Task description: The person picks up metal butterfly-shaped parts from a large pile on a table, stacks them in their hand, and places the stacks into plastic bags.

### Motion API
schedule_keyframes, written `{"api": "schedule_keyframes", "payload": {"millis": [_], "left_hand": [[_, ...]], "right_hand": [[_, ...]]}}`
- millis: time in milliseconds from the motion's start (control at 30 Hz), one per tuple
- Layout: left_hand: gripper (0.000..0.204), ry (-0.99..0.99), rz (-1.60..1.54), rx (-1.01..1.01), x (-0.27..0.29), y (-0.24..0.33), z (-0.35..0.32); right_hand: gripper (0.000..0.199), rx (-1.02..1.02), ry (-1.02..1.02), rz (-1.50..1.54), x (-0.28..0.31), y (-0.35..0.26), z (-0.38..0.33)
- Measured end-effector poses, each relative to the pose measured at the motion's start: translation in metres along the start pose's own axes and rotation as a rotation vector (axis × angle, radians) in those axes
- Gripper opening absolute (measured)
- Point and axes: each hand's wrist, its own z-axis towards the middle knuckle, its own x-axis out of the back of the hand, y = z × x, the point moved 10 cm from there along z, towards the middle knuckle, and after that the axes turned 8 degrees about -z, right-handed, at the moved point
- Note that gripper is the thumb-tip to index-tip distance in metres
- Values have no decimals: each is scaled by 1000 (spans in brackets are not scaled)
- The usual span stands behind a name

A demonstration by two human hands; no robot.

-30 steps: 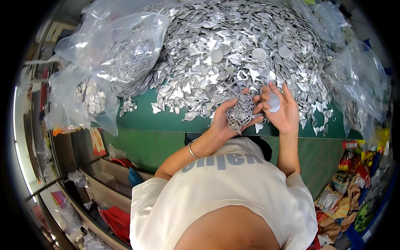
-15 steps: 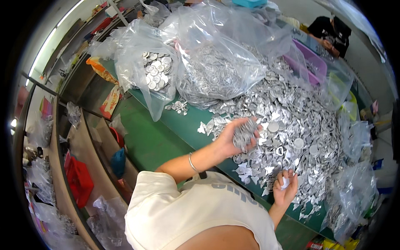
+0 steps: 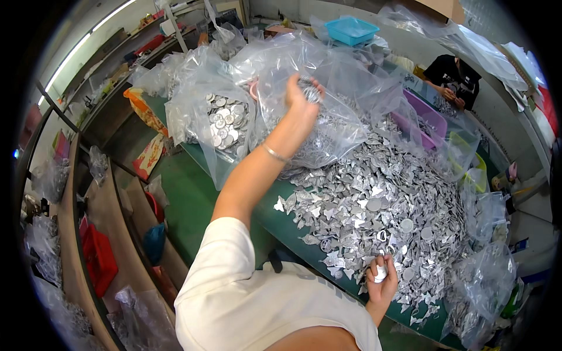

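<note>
My left hand [image 3: 295,99] is raised over a big clear plastic bag [image 3: 345,149] of silvery metal pieces, its fingers curled around a bunch of small metal rings or outlines [image 3: 309,90]. Near the table's front edge, my right hand [image 3: 383,286] pinches a pale round metal disc [image 3: 380,274]. Just beyond that hand spreads a wide heap of flat silver metal pieces [image 3: 374,205], some round, some star-like or pointed. Beside the big bag stands another clear bag [image 3: 213,161] with round silver discs [image 3: 225,126] in it.
The heap lies on a green table [image 3: 275,219]. A purple bin [image 3: 430,117] and a blue basket [image 3: 351,32] stand farther back. Crumpled bags [image 3: 480,286] crowd the right side. Shelves with a red bin [image 3: 98,257] line the left. Another person [image 3: 453,82] works at far right.
My left hand has moved up and away from the heap to above the big bag, still holding the metal pieces. My right hand has shifted slightly left and down in the picture, keeping its disc.
</note>
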Motion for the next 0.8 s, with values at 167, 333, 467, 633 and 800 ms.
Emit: {"api": "schedule_keyframes", "payload": {"millis": [167,333,467,633,800], "left_hand": [[20,168,137,-130,63,42,-28],[23,190,330,-292,54,75,-9],[38,-43,386,-243,11,77,31],[35,-245,695,-341,-14,35,-69],[30,-701,1138,495,44,-90,-231]], "right_hand": [[11,6,102,-21,22,-5,-8],[10,19,132,-68,23,-12,-2],[10,21,104,85,15,-11,4],[25,78,178,125,14,-14,2],[26,72,218,129,11,-7,-5]]}}
